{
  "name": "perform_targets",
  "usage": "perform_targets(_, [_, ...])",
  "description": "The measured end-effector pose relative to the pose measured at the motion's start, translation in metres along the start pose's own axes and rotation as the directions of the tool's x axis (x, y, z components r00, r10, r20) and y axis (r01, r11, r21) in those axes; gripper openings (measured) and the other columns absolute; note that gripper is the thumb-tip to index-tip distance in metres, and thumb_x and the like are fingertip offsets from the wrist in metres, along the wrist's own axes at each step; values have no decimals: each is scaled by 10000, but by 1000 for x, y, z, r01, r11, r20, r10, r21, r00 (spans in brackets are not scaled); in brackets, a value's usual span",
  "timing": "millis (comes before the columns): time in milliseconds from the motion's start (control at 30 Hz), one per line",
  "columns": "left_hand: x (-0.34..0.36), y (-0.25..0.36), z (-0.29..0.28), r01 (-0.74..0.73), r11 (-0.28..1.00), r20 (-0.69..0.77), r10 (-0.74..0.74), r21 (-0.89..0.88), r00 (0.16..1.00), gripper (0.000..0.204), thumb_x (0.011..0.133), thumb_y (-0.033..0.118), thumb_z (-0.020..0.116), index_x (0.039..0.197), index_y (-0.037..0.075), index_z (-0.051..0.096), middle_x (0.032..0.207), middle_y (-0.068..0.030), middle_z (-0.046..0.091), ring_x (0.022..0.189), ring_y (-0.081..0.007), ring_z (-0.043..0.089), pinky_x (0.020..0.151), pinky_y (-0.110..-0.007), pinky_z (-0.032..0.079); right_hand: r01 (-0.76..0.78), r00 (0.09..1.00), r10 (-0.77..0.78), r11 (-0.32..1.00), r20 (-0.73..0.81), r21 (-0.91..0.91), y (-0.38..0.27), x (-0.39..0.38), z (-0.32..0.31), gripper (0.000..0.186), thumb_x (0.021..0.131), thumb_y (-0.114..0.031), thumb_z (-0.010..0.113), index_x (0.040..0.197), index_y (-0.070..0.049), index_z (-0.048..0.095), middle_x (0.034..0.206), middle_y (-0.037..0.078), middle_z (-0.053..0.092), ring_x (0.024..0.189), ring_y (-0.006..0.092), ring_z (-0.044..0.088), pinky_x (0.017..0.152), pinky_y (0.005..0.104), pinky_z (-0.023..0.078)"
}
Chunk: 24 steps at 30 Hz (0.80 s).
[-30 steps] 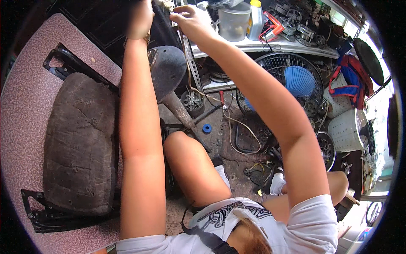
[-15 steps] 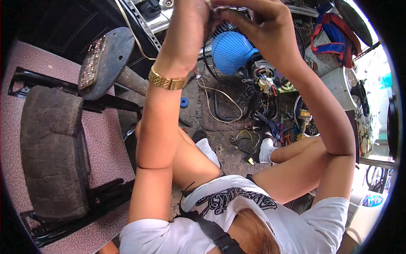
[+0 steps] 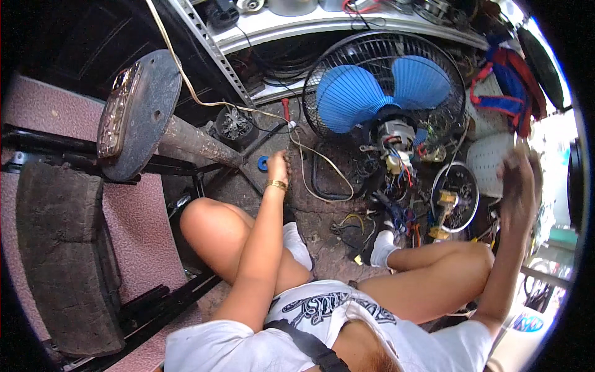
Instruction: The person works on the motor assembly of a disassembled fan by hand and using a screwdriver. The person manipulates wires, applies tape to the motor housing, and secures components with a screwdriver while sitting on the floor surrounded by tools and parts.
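My left hand is low in the middle, fingers curled closed beside a blue tape roll; what it holds, if anything, I cannot make out. My right hand is out at the right, blurred, in front of a white perforated bucket. Ahead of me is a fan with blue blades, its motor and wires exposed. A pale cord loops over the floor. A red-handled tool lies behind my left hand.
At left are a worn cushion on black metal framing and a steel post with a round plate. A white shelf with parts runs behind. A metal bowl, pliers, wires and a red-blue bag are at right.
My hands were raised together at the top; they have separated, the left moving down toward the floor, the right out to the right. The view has shifted, showing more of the fan.
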<state>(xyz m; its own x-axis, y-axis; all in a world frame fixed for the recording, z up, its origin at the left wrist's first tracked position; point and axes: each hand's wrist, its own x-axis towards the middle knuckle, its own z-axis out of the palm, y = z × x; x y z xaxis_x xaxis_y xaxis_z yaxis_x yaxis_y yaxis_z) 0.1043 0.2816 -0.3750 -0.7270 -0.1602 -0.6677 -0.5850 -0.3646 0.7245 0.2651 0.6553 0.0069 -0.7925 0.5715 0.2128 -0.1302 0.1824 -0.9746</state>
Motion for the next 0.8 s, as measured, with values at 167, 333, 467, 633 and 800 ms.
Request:
perform_targets(167, [108, -59, 44, 29, 829, -263, 144, 559, 954, 722, 895, 498, 608, 1290, -101, 520, 1303, -314, 561, 1232, -445, 537, 1046, -454, 403, 34, 994, -49, 988, 102, 151, 17, -26, -52, 130, 1002, -188, 550, 1016, -62, 523, 892, 65, 524, 678, 126, 455, 602, 246, 385])
perform_targets(333, [144, -70, 34, 29, 759, -123, 67, 651, 990, 594, 915, 486, 591, 1146, -57, 656, 1190, -282, 637, 1142, -438, 597, 1003, -461, 441, 65, 977, -96, 984, 190, 166, 12, -20, -49, 159, 1018, -186, 522, 982, -41, 468, 846, 74, 472, 639, 125, 417, 574, 232, 362])
perform_targets(467, [103, -124, 76, -52, 648, 33, 42, 760, 999, 429, 914, 371, 621, 997, -46, 683, 1006, -226, 662, 962, -384, 625, 845, -452, 473, 44, 986, -55, 996, 159, 73, 3, -21, -61, 185, 1018, -198, 525, 930, -52, 453, 820, 66, 443, 622, 114, 380, 565, 233, 345])
perform_targets(633, [101, -136, 45, 57, 791, -3, -70, 609, 998, 334, 922, 313, 635, 732, 43, 581, 570, -37, 499, 420, -178, 454, 385, -378, 340, 60, 977, -84, 991, 197, 122, 10, -20, -61, 167, 1014, -195, 531, 943, -60, 464, 828, 64, 441, 629, 112, 378, 576, 239, 343])
perform_targets(800, [120, -91, 10, -141, 744, -20, 203, 653, 979, 399, 883, 408, 654, 677, 75, 580, 533, -20, 458, 392, -144, 404, 368, -346, 284, 178, 975, -189, 979, 114, 96, -8, -28, -50, 179, 954, -193, 589, 939, -23, 535, 881, 112, 538, 658, 135, 501, 591, 225, 414])
